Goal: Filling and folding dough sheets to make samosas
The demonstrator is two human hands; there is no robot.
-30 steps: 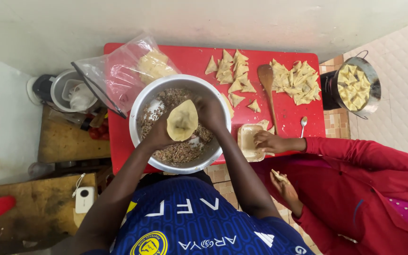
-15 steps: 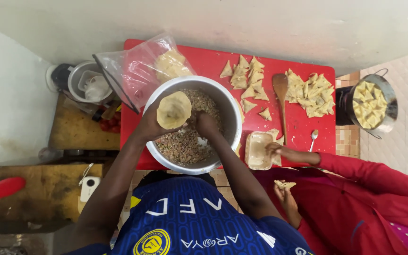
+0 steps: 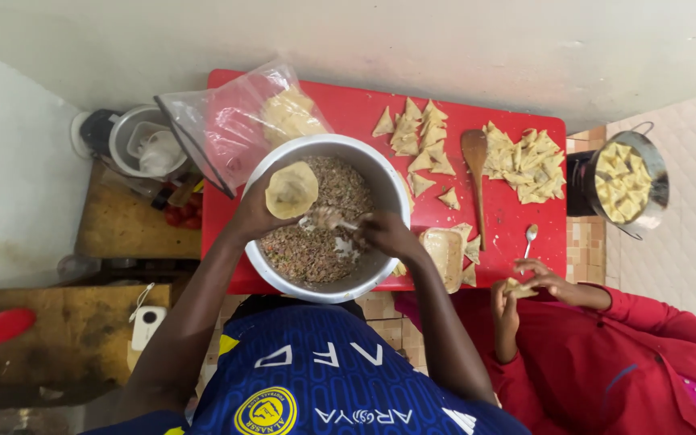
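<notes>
The left hand (image 3: 255, 216) cups a round, pale dough wrapper (image 3: 291, 190) over the large silver metal bowl (image 3: 388, 189) of minced filling at the near edge of the red surface (image 3: 348, 109). The right hand (image 3: 384, 235) grips a spoon (image 3: 333, 219) loaded with mince. Overfilling could split the thin wrapper, and a tilted spoon would likely drop mince outside the bowl. One bowl, one wooden spatula (image 3: 475, 165), one clear plastic bag (image 3: 235, 121); folded triangles too many to count; another person's hands (image 3: 525, 283) fold one at the right corner
</notes>
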